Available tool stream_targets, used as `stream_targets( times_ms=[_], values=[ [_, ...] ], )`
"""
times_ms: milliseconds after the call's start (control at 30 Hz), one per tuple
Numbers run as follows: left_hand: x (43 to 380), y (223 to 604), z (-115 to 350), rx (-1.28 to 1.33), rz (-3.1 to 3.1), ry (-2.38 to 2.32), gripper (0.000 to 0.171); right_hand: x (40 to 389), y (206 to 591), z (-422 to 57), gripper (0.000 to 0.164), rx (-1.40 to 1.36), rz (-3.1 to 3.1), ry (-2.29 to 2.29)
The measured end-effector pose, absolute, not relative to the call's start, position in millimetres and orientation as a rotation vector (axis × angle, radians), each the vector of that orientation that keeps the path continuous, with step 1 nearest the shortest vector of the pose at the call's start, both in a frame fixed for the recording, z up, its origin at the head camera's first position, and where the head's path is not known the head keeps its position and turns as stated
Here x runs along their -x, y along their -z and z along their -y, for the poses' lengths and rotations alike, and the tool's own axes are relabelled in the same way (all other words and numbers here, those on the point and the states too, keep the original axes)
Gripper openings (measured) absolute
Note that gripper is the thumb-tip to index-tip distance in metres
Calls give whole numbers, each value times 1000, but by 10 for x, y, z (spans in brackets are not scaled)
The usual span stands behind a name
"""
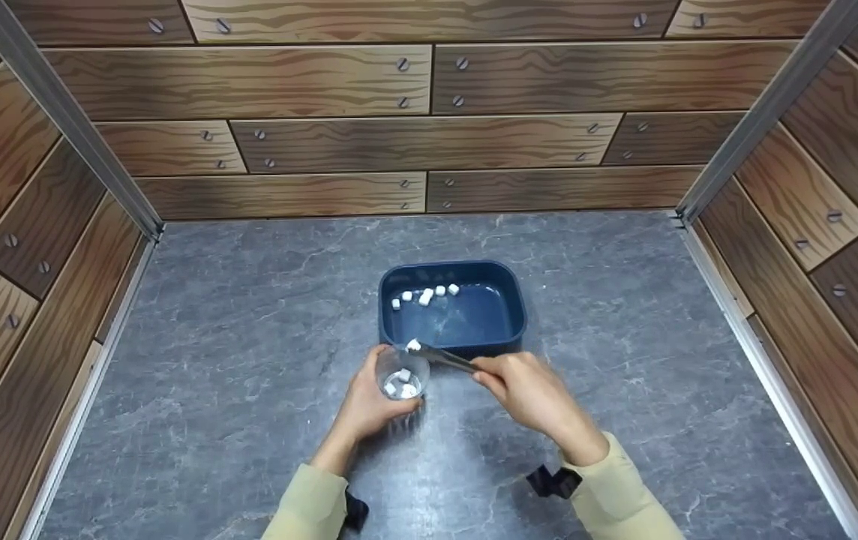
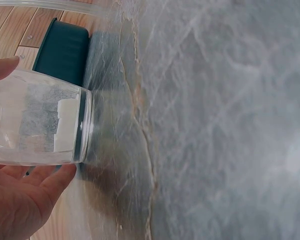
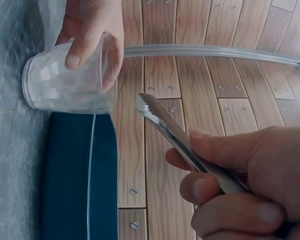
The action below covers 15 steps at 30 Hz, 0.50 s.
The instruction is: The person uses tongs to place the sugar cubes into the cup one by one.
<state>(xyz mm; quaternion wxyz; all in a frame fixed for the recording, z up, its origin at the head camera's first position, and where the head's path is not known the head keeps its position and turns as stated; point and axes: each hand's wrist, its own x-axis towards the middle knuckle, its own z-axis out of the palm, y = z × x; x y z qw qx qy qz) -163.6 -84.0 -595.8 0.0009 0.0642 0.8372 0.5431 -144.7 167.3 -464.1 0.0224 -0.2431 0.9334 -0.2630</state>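
My left hand (image 1: pixel 369 401) grips a clear cup (image 2: pixel 37 117) standing on the floor surface, thumb on one side and fingers on the other. Several white cubes (image 1: pixel 406 391) lie at the bottom of the cup. With my right hand (image 1: pixel 530 394) I hold metal tongs (image 1: pixel 450 359) whose toothed tips (image 3: pixel 146 102) pinch one white cube (image 1: pixel 414 345) just above the cup's rim. Directly behind the cup sits a dark blue rectangular container (image 1: pixel 485 315). More white cubes (image 1: pixel 426 297) are scattered along its far left part.
Wood-plank-patterned panels (image 1: pixel 339 142) enclose the back and both sides. Metal strips (image 1: pixel 766 367) run along the edges of the grey marbled surface (image 1: pixel 249 360). Black straps (image 1: pixel 553 481) hang at both sleeves.
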Motion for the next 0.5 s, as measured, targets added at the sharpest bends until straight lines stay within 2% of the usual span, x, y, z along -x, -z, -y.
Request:
stream_targets(
  times_ms=[267,500],
  values=[
    [1639,5974,840,-219,-2635,-1738,96,1406,4649,-1693,18,806,-2826,725],
    [1640,5968,840,-229,-2628,-1745,95,1399,4649,-1700,13,770,-2791,713]
  ],
)
